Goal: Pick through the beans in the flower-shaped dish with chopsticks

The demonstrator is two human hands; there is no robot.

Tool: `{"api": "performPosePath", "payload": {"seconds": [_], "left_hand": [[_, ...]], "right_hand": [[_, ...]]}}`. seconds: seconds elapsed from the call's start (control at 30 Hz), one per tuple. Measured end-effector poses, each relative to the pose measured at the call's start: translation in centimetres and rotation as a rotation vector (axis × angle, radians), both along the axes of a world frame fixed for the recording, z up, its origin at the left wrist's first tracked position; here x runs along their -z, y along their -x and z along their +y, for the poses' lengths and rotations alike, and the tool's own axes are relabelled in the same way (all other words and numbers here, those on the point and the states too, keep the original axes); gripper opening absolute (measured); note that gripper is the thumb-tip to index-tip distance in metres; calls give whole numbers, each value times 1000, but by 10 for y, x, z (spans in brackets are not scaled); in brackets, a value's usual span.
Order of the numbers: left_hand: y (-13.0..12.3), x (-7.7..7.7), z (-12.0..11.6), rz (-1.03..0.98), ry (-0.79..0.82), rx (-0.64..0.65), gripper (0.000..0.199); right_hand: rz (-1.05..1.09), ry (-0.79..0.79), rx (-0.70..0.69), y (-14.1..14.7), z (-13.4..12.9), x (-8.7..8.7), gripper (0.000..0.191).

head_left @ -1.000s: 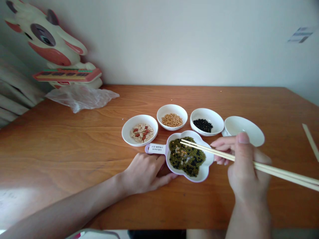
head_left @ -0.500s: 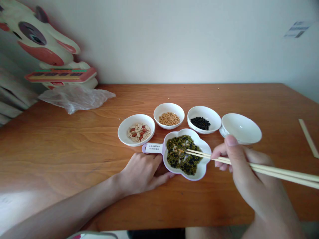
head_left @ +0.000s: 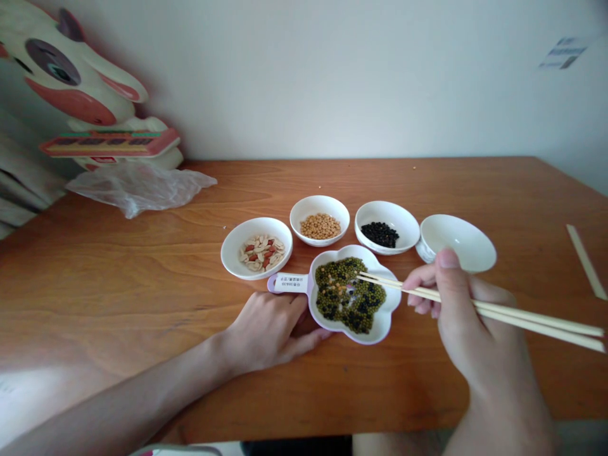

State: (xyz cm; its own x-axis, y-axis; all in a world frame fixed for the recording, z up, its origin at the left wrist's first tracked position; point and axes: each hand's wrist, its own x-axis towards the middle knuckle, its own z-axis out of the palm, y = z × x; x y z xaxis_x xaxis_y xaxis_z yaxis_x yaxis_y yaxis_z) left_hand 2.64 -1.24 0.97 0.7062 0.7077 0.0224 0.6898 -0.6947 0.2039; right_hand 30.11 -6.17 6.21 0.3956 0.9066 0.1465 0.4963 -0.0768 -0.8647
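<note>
As our right hand (head_left: pixel 475 351) grasps the chopsticks (head_left: pixel 527 315) in its grip, their tips over the beans (head_left: pixel 332 310) in the flower-shaped dish (head_left: pixel 387 310) on the bench (head_left: pixel 142 285), our left hand (head_left: pixel 268 329) rests against that dish; we cannot tell whether its grip holds it.

brown wood-grained tabletop (head_left: pixel 142 304) with whitish glare (head_left: pixel 28 386) at left, pale wall (head_left: pixel 332 76) behind, grayish fabric folds (head_left: pixel 19 171) at far left
</note>
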Motion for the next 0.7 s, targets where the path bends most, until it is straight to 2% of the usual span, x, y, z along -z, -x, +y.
{"api": "performPosePath", "payload": {"seconds": [0.17, 0.4, 0.7], "left_hand": [[1, 0, 1, 1, 14, -1, 54], [1, -1, 1, -4, 32, -4, 54], [0, -1, 1, -22, 9, 4, 54]], "right_hand": [[-22, -8, -42, -2, 1, 7, 58], [46, -48, -55, 1, 3, 6, 66], [-22, -47, -45, 3, 3, 5, 68]]}}
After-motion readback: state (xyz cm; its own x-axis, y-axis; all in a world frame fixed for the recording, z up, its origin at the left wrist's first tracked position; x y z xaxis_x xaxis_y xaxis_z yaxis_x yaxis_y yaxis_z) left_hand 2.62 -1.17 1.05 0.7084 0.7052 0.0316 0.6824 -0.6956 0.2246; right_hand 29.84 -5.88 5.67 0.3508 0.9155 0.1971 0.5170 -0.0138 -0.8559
